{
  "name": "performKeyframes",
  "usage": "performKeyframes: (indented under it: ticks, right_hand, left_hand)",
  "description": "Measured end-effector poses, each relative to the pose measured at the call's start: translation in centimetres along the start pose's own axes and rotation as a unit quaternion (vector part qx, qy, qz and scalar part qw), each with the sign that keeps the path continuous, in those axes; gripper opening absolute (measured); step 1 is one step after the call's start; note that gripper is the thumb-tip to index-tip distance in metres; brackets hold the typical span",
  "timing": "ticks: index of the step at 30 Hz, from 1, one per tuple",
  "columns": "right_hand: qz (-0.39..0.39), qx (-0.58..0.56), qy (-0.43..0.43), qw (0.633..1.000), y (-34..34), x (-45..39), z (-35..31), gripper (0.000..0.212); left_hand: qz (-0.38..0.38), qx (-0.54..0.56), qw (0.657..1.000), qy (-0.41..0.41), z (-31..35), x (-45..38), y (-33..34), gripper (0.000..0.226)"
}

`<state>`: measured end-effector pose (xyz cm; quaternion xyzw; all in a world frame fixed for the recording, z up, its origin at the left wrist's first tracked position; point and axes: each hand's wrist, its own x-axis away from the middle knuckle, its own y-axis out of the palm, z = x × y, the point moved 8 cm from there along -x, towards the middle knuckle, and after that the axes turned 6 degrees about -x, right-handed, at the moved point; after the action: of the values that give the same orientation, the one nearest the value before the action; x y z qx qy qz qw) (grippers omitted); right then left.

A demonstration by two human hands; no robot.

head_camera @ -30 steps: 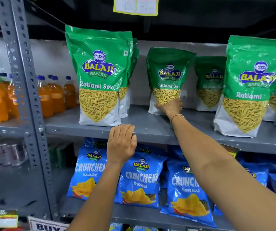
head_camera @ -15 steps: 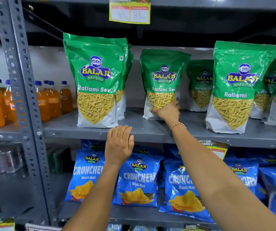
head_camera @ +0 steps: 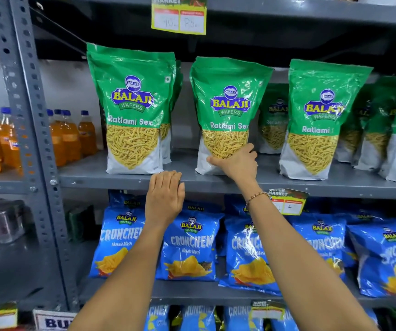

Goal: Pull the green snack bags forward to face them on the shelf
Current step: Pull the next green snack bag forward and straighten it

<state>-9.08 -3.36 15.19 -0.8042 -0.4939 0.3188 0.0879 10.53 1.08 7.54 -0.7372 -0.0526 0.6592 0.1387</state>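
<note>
Green Balaji Ratlami Sev bags stand upright on a grey metal shelf (head_camera: pixel 120 179). My right hand (head_camera: pixel 236 162) grips the lower part of the middle green bag (head_camera: pixel 228 103), which stands near the shelf's front edge. A left green bag (head_camera: pixel 132 108) and a right green bag (head_camera: pixel 321 115) also stand at the front. More green bags sit further back, one (head_camera: pixel 274 118) behind the middle gap and several at the far right (head_camera: pixel 383 120). My left hand (head_camera: pixel 164 195) rests flat on the shelf's front lip, fingers together, holding nothing.
Blue Crunchem bags (head_camera: pixel 189 247) fill the shelf below. Orange drink bottles (head_camera: pixel 70 137) stand on the shelf section to the left, past a perforated grey upright (head_camera: pixel 27 96). A yellow price tag (head_camera: pixel 179 15) hangs above; another price tag (head_camera: pixel 287 201) is clipped under the green bags' shelf.
My right hand has drawn the middle green bag from the back of the shelf towards the front edge. My left hand has stayed on the shelf lip.
</note>
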Motion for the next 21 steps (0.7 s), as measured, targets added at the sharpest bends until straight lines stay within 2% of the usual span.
performKeyframes:
  ticks: [9, 21]
  right_hand:
    - [0.001, 0.010, -0.004, 1.000, -1.7, 2.6, -0.4, 0.108]
    - [0.007, 0.023, -0.006, 1.000, -2.3, 3.7, -0.7, 0.106]
  left_hand:
    - [-0.036, -0.005, 0.999, 0.008, 0.0, 0.1, -0.2, 0.034]
    - [-0.041, -0.010, 0.999, 0.001, 0.0, 0.2, -0.2, 0.033]
